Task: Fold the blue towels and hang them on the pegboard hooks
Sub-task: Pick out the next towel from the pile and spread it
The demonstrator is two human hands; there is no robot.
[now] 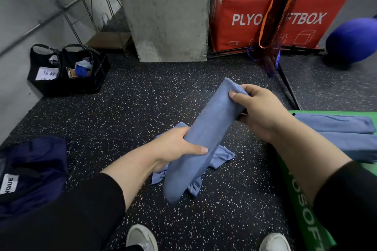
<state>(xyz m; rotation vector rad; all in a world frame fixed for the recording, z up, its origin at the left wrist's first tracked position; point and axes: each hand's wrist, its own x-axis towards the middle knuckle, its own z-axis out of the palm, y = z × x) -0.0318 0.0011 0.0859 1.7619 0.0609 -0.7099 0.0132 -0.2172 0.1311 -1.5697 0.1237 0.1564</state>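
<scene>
Now four towels: one folded towel (204,140) gripped by both the left hand (175,145) and right hand (259,112); one crumpled (221,157) below; two (334,123) stacked right. Its long axis slants away, up-right.

Four blue towels showing: one folded towel (206,134) being held up, one crumpled towel (221,157) lying on floor, two folded towels (334,123) (355,146) lying on one green box (304,214). Two hands (175,144) (259,112) gripping. Two white shoes (140,237) (275,242). One red plyo box (271,6). One blue ball (353,39). Two black bags (43,67) (85,69) sitting together.
</scene>
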